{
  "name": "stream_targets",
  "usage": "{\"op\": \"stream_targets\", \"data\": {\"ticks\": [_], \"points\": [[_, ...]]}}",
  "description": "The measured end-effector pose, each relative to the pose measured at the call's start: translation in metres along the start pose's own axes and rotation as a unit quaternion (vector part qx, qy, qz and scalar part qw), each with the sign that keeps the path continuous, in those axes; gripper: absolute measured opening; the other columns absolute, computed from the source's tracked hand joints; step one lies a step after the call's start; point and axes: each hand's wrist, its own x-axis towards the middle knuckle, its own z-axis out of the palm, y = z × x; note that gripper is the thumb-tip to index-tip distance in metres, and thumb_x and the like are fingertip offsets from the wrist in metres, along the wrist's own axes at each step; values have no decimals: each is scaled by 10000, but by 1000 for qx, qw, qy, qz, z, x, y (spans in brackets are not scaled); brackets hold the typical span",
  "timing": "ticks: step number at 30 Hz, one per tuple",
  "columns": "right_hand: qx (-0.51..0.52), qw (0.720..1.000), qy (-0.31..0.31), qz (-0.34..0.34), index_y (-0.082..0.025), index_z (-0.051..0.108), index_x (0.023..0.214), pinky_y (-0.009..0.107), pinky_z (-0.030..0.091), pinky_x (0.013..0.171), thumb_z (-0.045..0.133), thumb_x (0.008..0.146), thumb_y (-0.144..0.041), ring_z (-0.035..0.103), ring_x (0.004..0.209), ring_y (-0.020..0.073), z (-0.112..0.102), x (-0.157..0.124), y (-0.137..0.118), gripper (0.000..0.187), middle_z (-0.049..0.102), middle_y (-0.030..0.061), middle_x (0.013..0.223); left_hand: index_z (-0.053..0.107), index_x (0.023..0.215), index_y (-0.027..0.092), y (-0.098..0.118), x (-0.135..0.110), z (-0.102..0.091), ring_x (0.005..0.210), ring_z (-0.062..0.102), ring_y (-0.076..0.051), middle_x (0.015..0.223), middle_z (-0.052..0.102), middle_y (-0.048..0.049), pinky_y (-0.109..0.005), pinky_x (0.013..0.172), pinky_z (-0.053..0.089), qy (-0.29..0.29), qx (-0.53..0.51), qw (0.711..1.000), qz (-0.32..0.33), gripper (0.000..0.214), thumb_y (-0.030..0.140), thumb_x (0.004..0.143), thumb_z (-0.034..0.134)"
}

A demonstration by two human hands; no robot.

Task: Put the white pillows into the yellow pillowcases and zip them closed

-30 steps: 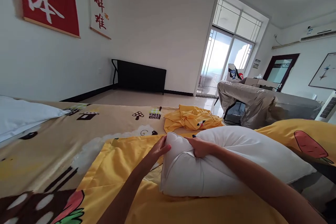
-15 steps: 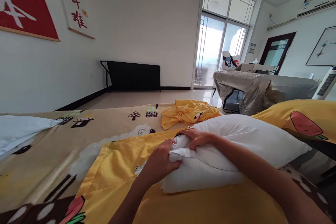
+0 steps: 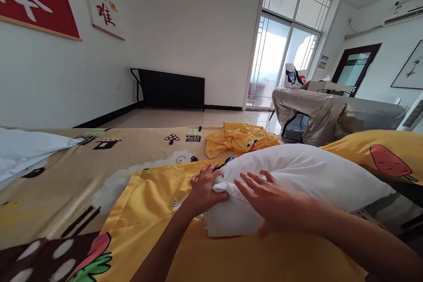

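A bare white pillow (image 3: 297, 180) lies on a flat yellow pillowcase (image 3: 155, 202) spread over the patterned bed sheet (image 3: 99, 158). My left hand (image 3: 205, 187) is closed on the pillow's left corner, pinching the bunched fabric. My right hand (image 3: 269, 200) hovers over the pillow's near left part with fingers spread and holds nothing. A crumpled yellow cloth (image 3: 241, 139) lies beyond the pillow near the bed's far edge.
A second pillow in a yellow carrot-print case (image 3: 380, 154) lies at the right. Another white pillow (image 3: 23, 150) sits at the left edge. Beyond the bed are a covered grey sofa (image 3: 330, 114), a black folded table (image 3: 170, 90) against the wall, and glass balcony doors (image 3: 280, 61).
My right hand let go of the pillow's end and lifted toward me, fingers now spread. My left hand stays closed on the pillow's corner. The camera shifted slightly.
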Motion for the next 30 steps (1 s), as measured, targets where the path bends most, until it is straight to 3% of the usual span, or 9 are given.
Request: {"op": "stream_targets", "data": {"ticks": [2, 5, 8, 12, 15, 17, 21, 24, 30], "points": [[-17, 999, -33, 26, -85, 220, 1482, 559, 324, 1039, 873, 474, -454, 344, 1320, 432, 10, 1, -6, 1256, 330, 290, 1449, 571, 944, 215, 3, -1, -1, 1083, 546, -310, 1114, 637, -81, -446, 964, 373, -17, -18, 1000, 17, 369, 291, 588, 632], [11, 988, -127, 83, -68, 148, 1496, 642, 229, 1047, 868, 429, -468, 214, 1367, 467, 19, 21, 11, 1348, 194, 306, 1497, 535, 892, 217, 6, -2, -4, 780, 589, -225, 730, 621, 18, -339, 807, 432, -45, -35, 998, 16, 291, 307, 619, 582], [46, 979, -182, 85, -112, 68, 1510, 644, 90, 1079, 826, 429, -532, 60, 1418, 418, 20, 45, 37, 1386, 64, 262, 1539, 510, 817, 227, 7, 0, -2, 760, 569, -217, 634, 580, 37, -353, 857, 405, -32, -16, 999, 5, 213, 307, 625, 556], [98, 976, -185, 54, -142, 24, 1513, 606, -5, 1094, 825, 453, -382, 7, 1431, 371, 26, 57, 46, 1349, 22, 227, 1553, 475, 760, 219, 8, 3, 9, 730, 561, -193, 612, 573, 43, -441, 1037, 276, -15, 16, 1000, 17, 149, 289, 637, 520], [139, 976, -160, 50, -130, 30, 1509, 560, 10, 1111, 771, 499, -265, 42, 1433, 337, 34, 52, 40, 1259, 71, 209, 1554, 469, 760, 214, 15, 1, 14, 821, 598, -205, 737, 638, 2, -472, 1078, 233, -21, 22, 999, 13, 103, 275, 678, 459], [162, 979, -117, 41, -112, 63, 1502, 518, 43, 1120, 736, 514, -239, 97, 1424, 319, 38, 47, 37, 1202, 157, 210, 1533, 496, 819, 213, 23, -2, 15, 1055, 578, -241, 1000, 676, -62, -500, 1103, 194, -34, 18, 999, 11, 143, 257, 703, 423], [192, 979, -73, -6, -114, 92, 1488, 486, 84, 1111, 699, 534, -255, 168, 1401, 314, 45, 42, 40, 1140, 220, 204, 1502, 544, 947, 202, 32, -5, 16, 1393, 281, -279, 1426, 454, -116, -523, 1143, 102, -50, 33, 998, -5, 268, 235, 713, 417], [195, 978, -63, -27, -131, 124, 1477, 500, 109, 1091, 682, 549, -274, 167, 1392, 336, 46, 44, 44, 1092, 197, 195, 1507, 550, 1011, 184, 31, -3, 17, 1439, 142, -300, 1509, 325, -119, -509, 1155, 109, -40, 42, 998, -17, 332, 250, 703, 443], [203, 973, -108, -22, -140, 271, 1418, 498, 266, 985, 655, 541, -229, 432, 1169, 325, 38, 58, 47, 962, 477, 159, 1268, 488, 1079, 155, 17, 3, 17, 1445, 96, -301, 1520, 259, -160, -474, 1166, 137, -57, 14, 998, -17, 400, 287, 705, 437]]}}
